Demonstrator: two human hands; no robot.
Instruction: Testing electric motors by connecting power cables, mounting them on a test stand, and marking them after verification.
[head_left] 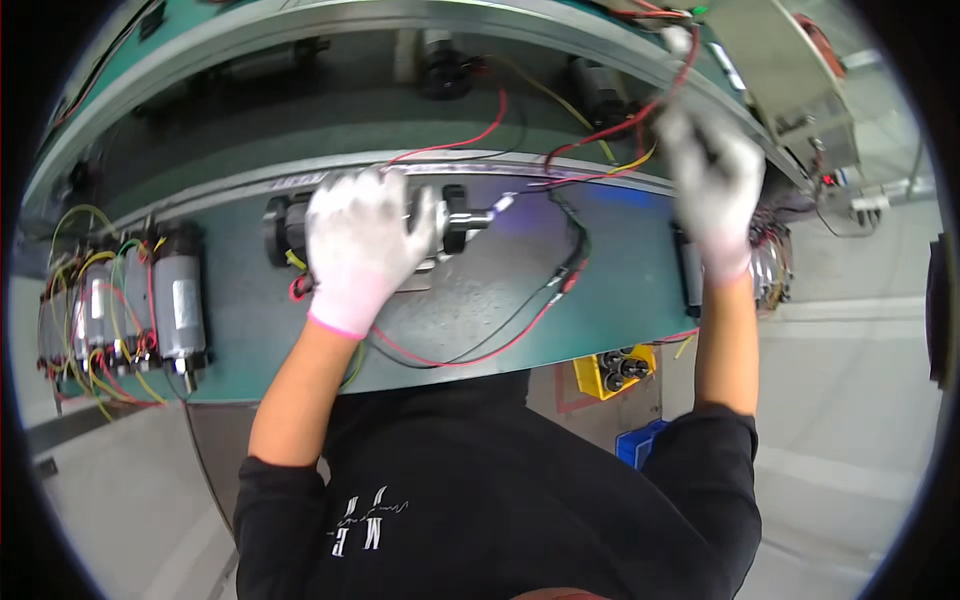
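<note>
My left hand [362, 245], in a white glove, is wrapped over a motor [455, 222] lying sideways on the green bench top [480, 310]. The glove hides the motor's middle; its black end and a metal shaft point right. A small white-tipped lead [502, 204] lies close to the shaft. My right hand [712, 180], also white-gloved, is raised at the right by the shelf edge, near a red cable [645, 112]. Motion smears its fingers, so I cannot make out whether it holds anything. Red and black wires [565, 285] curve over the bench between my hands.
Several grey motors with coloured wires [180, 300] stand at the left; more motors [690, 270] are at the right. A shelf rail [520, 160] runs behind. A beige metal box [790, 85] stands far right. Below the bench are a yellow bin [590, 380] and a blue bin [638, 442].
</note>
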